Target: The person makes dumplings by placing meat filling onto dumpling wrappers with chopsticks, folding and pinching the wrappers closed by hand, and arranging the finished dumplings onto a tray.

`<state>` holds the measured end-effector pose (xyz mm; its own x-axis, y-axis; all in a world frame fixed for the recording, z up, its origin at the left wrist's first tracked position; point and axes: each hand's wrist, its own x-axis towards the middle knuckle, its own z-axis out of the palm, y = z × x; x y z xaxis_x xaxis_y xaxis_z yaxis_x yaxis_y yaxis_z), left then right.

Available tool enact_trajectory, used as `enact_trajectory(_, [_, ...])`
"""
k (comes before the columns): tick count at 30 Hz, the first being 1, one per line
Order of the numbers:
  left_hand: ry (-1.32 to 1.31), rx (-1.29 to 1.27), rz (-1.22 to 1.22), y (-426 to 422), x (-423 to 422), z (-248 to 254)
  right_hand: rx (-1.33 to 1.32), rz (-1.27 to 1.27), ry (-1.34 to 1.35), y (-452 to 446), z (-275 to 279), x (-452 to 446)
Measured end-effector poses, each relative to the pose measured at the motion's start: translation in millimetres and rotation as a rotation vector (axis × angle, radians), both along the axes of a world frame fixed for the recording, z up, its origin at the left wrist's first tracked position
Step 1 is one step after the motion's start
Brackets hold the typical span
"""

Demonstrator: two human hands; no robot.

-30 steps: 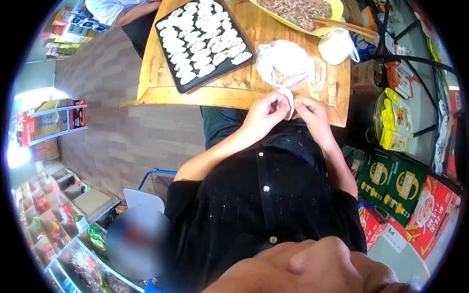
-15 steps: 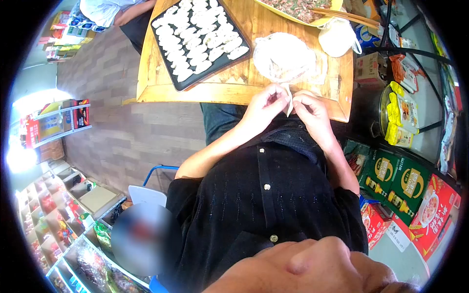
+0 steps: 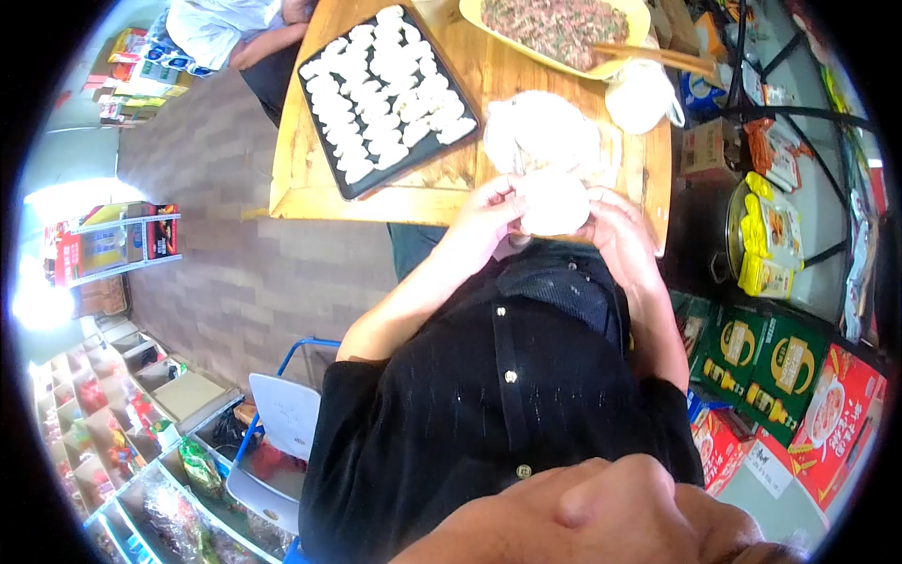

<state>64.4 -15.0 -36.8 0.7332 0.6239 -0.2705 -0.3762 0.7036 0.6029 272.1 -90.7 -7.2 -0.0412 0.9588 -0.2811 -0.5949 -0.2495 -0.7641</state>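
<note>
Tbl (image 3: 413, 199) glossy wood; shirt (image 3: 583, 395) cloth w/ shiny btns (image 3: 510, 376)

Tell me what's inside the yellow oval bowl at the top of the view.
The yellow oval bowl holds pinkish minced filling with green bits. Light wooden chopsticks reach in over its right side. The filling hides the bowl's bottom; the picture's edge cuts off its far side.

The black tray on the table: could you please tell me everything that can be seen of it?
The tray is dark, flat and roughly rectangular, with rounded corners and a low rim. Rows of white folded dough pieces cover most of it, leaving a bare strip along the near side. It lies flat but turned at an angle on the wooden table, near its left edge. Neither hand touches it. Its material is unclear.
</note>
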Motion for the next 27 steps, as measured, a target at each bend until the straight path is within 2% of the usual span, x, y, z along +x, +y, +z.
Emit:
enact_trajectory(2, [0.195, 0.226, 0.170, 0, 7, 12, 0.018, -0.156, -0.296, 3, 1, -6])
enact_trajectory(3, [0.196, 0.264, 0.189, 2, 7, 17, 0.078, -0.236, -0.508, 3, -4, -8])
enact_trajectory(4, [0.192, 0.280, 0.199, 6, 8, 19, 0.097, -0.232, -0.509, 3, -5, -7])
enact_trajectory(6, [0.205, 0.467, 0.260, 9, 10, 23, 0.190, -0.147, -0.437, 1, 1, -6])
enact_trajectory(7, [0.240, 0.486, 0.261, 10, 11, 27, 0.151, -0.117, -0.345, 0, 5, -13])
enact_trajectory(10, [0.245, 0.522, 0.272, 7, 20, 29, 0.221, -0.007, -0.320, 5, 8, -26])
enact_trajectory(14, [0.178, 0.492, 0.208, 0, 20, 37, 0.215, -0.019, -0.291, 10, 9, -33])
enact_trajectory(16, [0.045, 0.407, 0.145, -2, 20, 41, 0.185, -0.011, -0.277, 12, 6, -31])
enact_trajectory(27, [0.006, 0.321, 0.083, -4, 14, 32, 0.166, 0.031, -0.251, 13, 11, -31])
